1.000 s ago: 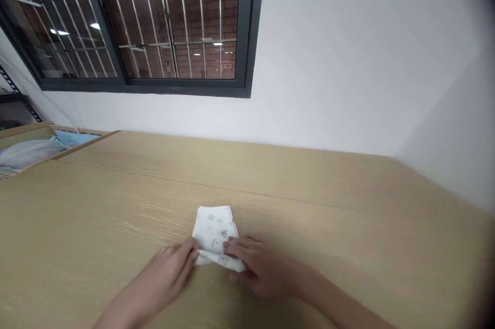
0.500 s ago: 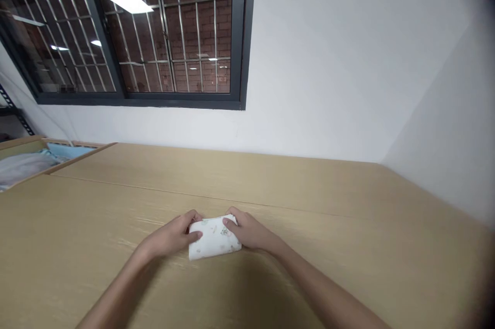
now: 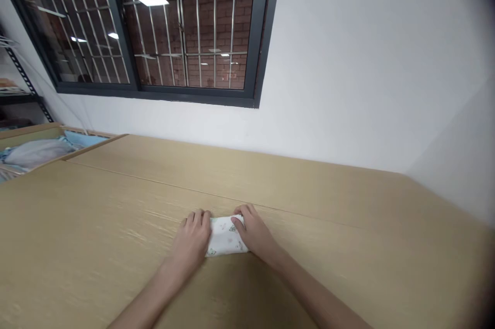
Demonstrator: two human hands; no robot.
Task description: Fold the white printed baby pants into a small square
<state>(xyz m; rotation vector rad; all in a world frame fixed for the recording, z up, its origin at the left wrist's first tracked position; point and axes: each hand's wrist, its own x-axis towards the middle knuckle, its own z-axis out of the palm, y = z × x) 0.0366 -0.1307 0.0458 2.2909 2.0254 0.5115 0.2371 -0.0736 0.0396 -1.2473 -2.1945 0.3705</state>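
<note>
A small folded white cloth (image 3: 226,236) with tiny coloured prints lies on the light wooden table (image 3: 309,200), a short way in front of me. My left hand (image 3: 194,239) lies flat over its left end with the fingers stretched out and pressing down. On its right end rests my right hand (image 3: 256,235), fingers slightly bent over the far corner. Only the middle strip of the cloth shows between the two hands.
A wooden box (image 3: 34,151) holding pale grey and blue fabric stands at the far left. A white wall and a barred dark window (image 3: 174,35) run behind the table. A seam (image 3: 135,179) crosses the tabletop.
The cloth's near end was folded over, so it is shorter and thicker. Both hands moved in from its ends and now press on top of it. The view shifted a little.
</note>
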